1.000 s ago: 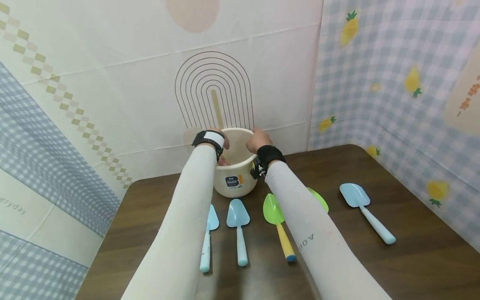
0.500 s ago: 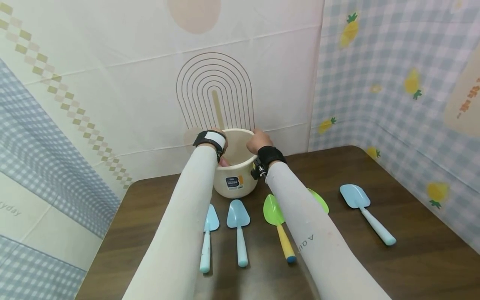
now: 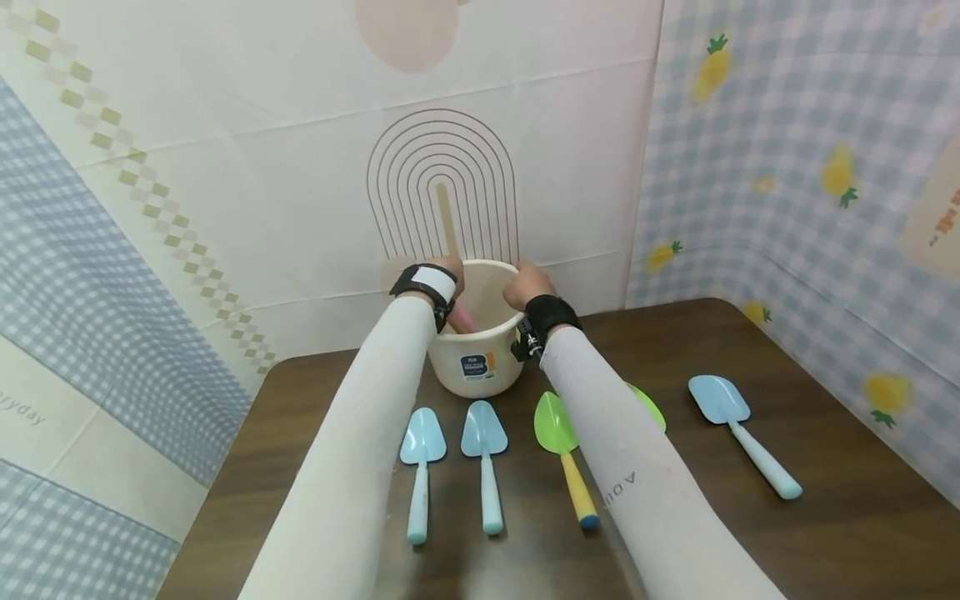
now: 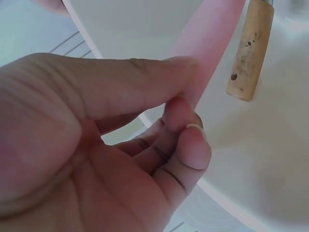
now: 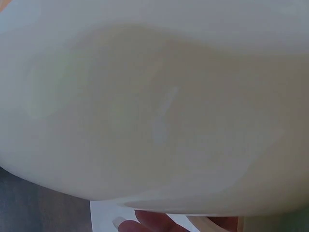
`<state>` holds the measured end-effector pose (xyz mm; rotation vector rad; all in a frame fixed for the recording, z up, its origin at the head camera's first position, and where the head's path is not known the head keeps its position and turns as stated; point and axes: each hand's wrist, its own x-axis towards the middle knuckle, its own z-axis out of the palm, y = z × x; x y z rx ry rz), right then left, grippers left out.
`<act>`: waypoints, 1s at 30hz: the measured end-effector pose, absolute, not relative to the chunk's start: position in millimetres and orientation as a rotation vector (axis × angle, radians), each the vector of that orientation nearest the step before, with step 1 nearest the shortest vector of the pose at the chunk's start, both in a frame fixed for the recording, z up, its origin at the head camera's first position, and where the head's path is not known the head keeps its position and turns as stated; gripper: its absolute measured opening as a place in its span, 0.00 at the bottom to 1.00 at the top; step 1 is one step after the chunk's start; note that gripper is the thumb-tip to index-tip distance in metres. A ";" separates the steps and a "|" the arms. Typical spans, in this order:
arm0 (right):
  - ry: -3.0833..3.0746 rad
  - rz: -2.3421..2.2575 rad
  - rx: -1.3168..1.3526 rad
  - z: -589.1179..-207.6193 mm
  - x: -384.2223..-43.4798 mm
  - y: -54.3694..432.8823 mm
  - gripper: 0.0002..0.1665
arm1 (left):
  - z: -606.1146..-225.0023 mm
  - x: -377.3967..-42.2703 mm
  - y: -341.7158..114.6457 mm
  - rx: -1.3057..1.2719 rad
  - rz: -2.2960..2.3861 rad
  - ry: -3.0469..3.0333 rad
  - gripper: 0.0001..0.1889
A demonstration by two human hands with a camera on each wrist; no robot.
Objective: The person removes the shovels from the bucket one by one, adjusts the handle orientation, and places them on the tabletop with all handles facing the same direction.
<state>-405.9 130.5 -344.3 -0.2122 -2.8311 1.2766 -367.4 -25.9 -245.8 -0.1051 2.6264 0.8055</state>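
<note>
A cream-white bucket stands at the back of the table. Over its left rim, my left hand pinches a tapering pink handle between thumb and fingertips; the far end of that tool is out of sight. A worn wooden handle lies inside the bucket, apart from the fingers. My right hand grips the bucket's rim on the right side. In the right wrist view the bucket's wall fills most of the picture, with some fingertips showing at the bottom.
In front of the bucket lie two blue trowels and a green trowel with a yellow handle. Another green blade is mostly covered by the right forearm. A blue trowel rests farther right. Patterned cloth hangs behind the table.
The pink handle shows more in the bucket, and my left hand has turned and shifted slightly right with it. The right hand stays at the rim. The head view has shifted a little.
</note>
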 end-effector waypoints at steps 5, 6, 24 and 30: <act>-2.824 1.281 -0.209 -346.6 -407.9 132.2 0.36 | -251.6 -381.8 -24.8 0.151 0.387 2.729 0.14; -2.825 1.274 -0.210 -346.7 -408.1 132.3 0.36 | -251.7 -384.3 -24.5 0.207 0.300 2.750 0.14; -2.849 1.306 -0.211 -346.6 -412.2 138.6 0.35 | -223.5 -387.2 -47.6 0.689 0.327 2.964 0.09; -2.870 1.301 -0.207 -347.0 -417.7 144.6 0.37 | -199.0 -369.9 -57.0 0.743 0.430 3.043 0.12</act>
